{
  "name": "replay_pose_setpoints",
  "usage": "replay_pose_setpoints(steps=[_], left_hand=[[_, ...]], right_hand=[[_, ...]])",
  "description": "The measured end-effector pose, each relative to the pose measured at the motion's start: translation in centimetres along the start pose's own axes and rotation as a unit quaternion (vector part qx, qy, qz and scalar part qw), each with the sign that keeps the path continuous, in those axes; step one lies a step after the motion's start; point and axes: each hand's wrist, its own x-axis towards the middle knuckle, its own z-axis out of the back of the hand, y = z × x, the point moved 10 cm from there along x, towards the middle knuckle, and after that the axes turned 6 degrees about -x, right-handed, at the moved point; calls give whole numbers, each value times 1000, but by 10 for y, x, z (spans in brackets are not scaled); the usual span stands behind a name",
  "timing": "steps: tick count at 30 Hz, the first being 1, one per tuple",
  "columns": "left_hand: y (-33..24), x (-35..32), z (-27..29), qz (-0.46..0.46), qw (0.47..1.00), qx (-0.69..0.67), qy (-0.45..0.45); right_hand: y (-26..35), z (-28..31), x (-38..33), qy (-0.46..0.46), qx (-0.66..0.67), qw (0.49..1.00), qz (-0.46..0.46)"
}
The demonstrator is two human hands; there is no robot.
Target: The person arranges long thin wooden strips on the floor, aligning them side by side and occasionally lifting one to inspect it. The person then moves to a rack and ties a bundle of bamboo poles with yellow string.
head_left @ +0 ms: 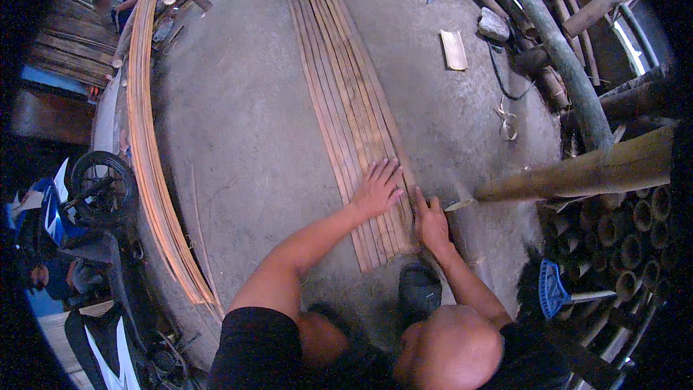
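Basically, the row of long, flat brown strips [348, 94] lay on the grey floor [242, 101], side by side, right in front of the person. Long axis ran away from the body: near ends by the person's feet, far ends out past the top edge, leaning a bit to the left going up. Strips were roughly parallel; near ends looked slightly uneven.

Left hand [377, 189]: open, palm down, fingers spread, laid flat across the strips toward their near end. Right hand [431, 222]: just at the right edge of the row, fingers mostly curled, index finger extended forward along that edge. Couldn't tell if it was pinching anything. A pale, pointed sliver [460, 204] showed just right of it; grip on that unclear too.

Dark sandal [419, 292] sat just below the near ends, with a small light mark, too small to read. Thick bamboo pole [577, 171] came in from the right, its narrower-looking end toward the right hand. Below it, stacked bamboo tubes [626, 238], open ends showing. Second bundle of long strips [141, 101] ran along the left side, well apart from the row, its edges lit orange near the bottom.
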Motion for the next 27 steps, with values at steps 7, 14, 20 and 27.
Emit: replay_pose_setpoints(steps=[7, 14, 20, 27], left_hand=[[-4, -3, 4, -21, 1000, 22, -3], [-8, -3, 7, -26, 999, 26, 11], [3, -1, 4, 25, 999, -27, 20], [6, 2, 6, 79, 993, -47, 73]], right_hand=[[-3, -5, 4, 1, 25, 1000, 8], [7, 6, 7, 7, 17, 1000, 8], [5, 7, 9, 7, 43, 999, -11], [-9, 1, 8, -58, 45, 997, -8]])
